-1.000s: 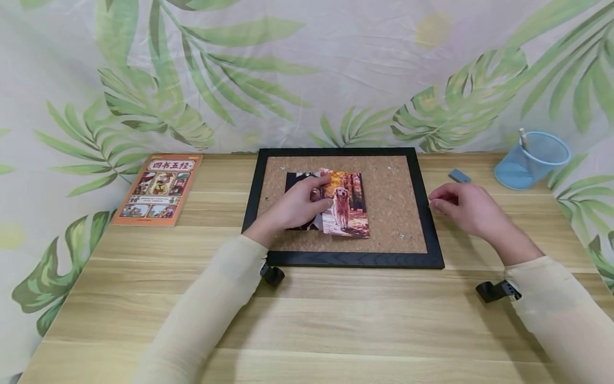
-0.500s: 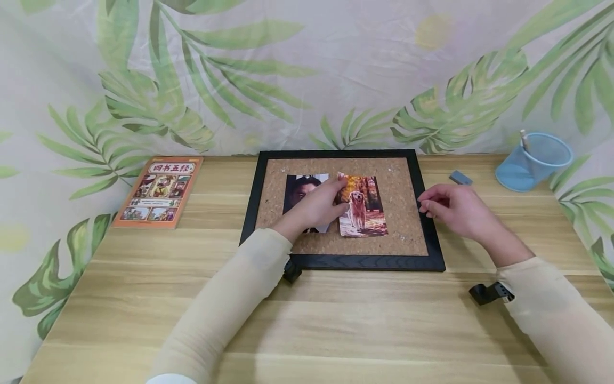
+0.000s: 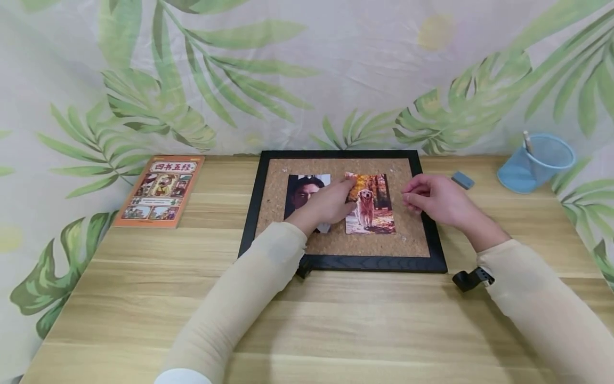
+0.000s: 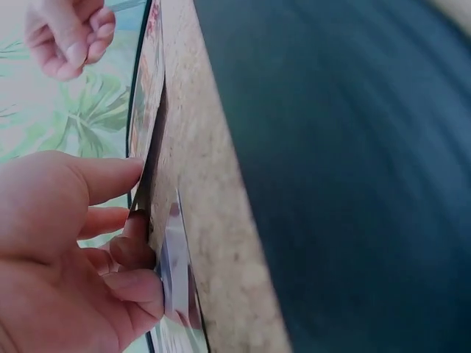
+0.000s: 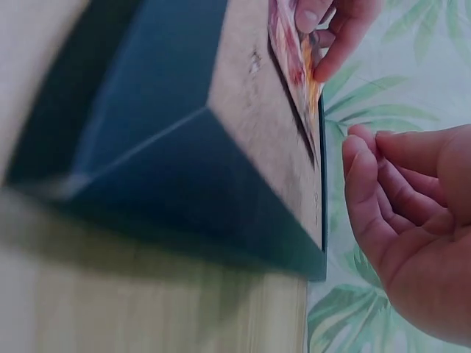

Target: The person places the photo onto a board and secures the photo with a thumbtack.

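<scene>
A black-framed corkboard (image 3: 408,240) lies on the table. My left hand (image 3: 331,202) pinches the left edge of a photo of a golden retriever (image 3: 366,213), thumb on top and fingers under it; in the left wrist view the photo (image 4: 151,81) is lifted along that edge. A portrait photo (image 3: 302,194) lies left of it on the cork, partly hidden under the hand. My right hand (image 3: 443,200) is over the board's right side, just right of the dog photo. Its thumb and index fingertips (image 5: 364,136) meet; I cannot tell whether something small is between them.
An orange book (image 3: 160,192) lies at the left of the table. At the back right are a blue eraser (image 3: 462,180) and a blue mesh pen cup (image 3: 530,170) with a pencil-like stick in it. A leaf-print cloth hangs behind.
My left hand has moved right with the dog photo, which overlapped the portrait and is now apart from it. My right hand has moved left, from beside the frame to over the cork.
</scene>
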The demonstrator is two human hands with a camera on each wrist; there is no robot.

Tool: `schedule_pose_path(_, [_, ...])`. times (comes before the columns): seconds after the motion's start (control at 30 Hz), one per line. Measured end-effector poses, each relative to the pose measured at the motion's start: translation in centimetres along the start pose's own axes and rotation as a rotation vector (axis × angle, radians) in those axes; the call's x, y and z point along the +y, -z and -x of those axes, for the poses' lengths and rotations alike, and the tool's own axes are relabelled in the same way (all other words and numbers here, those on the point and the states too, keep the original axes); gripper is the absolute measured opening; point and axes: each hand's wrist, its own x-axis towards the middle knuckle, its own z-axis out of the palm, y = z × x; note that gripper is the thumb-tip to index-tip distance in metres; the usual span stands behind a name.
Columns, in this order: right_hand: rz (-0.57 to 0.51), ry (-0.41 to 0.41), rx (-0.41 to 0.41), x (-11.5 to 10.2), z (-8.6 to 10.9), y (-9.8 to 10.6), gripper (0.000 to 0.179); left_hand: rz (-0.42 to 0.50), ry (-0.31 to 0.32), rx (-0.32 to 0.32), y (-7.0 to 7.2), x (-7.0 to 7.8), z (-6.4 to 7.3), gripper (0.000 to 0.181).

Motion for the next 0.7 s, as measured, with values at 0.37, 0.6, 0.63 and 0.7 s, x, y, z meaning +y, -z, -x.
schedule_pose_path(0.37, [-0.169, -0.069, -0.063, -1.8, -4.6, -1.5, 0.023, -0.01, 0.047, -0.023, 0.0, 0.4, -0.2, 0.068])
schedule_pose_path(0.6, [-0.166, -0.079, -0.052, -2.7, -7.4, -2.3, 0.021, 0.013, 0.062, -0.035, -0.7, -0.5, -1.7, 0.069])
schedule_pose_path(0.63, [-0.172, -0.083, -0.056, -2.6, -7.8, -2.4, 0.021, 0.023, 0.063, -0.035, -1.0, -0.8, -2.0, 0.07])
schedule_pose_path(0.7, [-0.187, -0.094, -0.064, -2.6, -8.5, -2.7, 0.021, 0.027, 0.068, -0.034, -1.5, -1.4, -2.6, 0.072])
